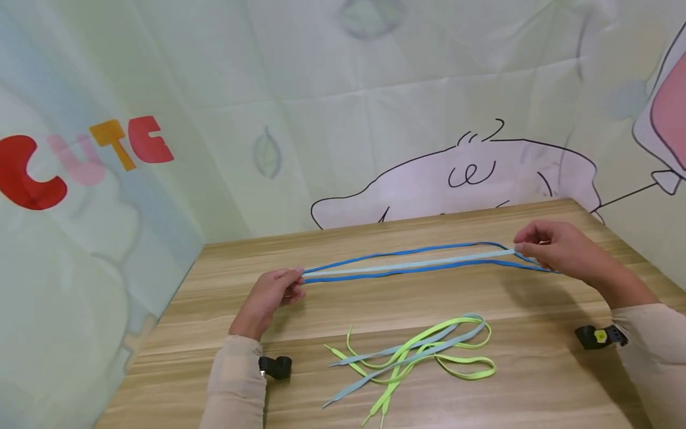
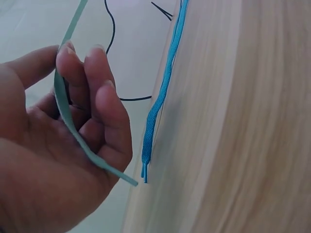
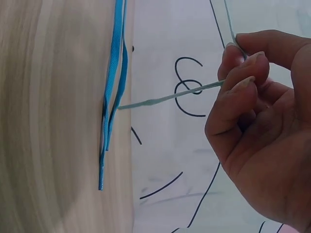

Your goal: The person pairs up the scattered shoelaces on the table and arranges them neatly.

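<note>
On a wood-grain tabletop [image 1: 536, 387], the left hand [image 1: 270, 295] and right hand [image 1: 568, 250] pinch a pale blue-green flat fabric lace [image 1: 407, 264] near its ends (seemingly to keep it straight) beside bright-blue flat laces [image 2: 166, 82]; lime-green [image 1: 423, 336] and grey-blue laces [image 1: 348, 392] lie crossed nearer the person.

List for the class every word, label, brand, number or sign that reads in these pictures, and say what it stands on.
"CUTE": in coloured capitals on the backdrop, left side of the head view.
Yellow mark on the black device at the right wrist: too small to read.
Laces: no readable text.
</note>
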Available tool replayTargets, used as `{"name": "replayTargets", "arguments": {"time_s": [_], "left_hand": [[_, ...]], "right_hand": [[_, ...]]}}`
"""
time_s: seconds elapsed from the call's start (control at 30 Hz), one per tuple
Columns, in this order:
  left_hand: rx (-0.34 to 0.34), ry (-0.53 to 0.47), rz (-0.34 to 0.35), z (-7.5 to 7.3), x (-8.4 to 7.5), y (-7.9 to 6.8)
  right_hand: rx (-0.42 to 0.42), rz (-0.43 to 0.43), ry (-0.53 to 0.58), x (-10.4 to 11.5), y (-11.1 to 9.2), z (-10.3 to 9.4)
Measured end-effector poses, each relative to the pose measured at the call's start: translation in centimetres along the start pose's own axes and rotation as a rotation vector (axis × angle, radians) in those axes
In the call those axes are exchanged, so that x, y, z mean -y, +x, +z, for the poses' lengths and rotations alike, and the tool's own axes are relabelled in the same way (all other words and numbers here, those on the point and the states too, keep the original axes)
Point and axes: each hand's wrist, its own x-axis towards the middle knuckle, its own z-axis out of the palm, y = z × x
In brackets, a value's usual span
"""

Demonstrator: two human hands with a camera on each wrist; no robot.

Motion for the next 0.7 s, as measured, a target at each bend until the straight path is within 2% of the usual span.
{"name": "replayTargets", "arguments": {"time_s": [0.13, 0.4, 0.7], "left_hand": [[-0.006, 0.002, -0.018, -0.3, 0.1, -0.1], [-0.002, 0.068, -0.047, -1.0, 0.6, -0.2], [-0.013, 0.071, -0.049, -1.1, 1.1, 0.1]], "right_hand": [[0.012, 0.014, -0.019, -0.2, 0.1, 0.1], [0.074, 0.066, 0.003, -0.6, 0.3, 0.3], [0.084, 0.102, -0.028, -1.4, 0.6, 0.6]]}}
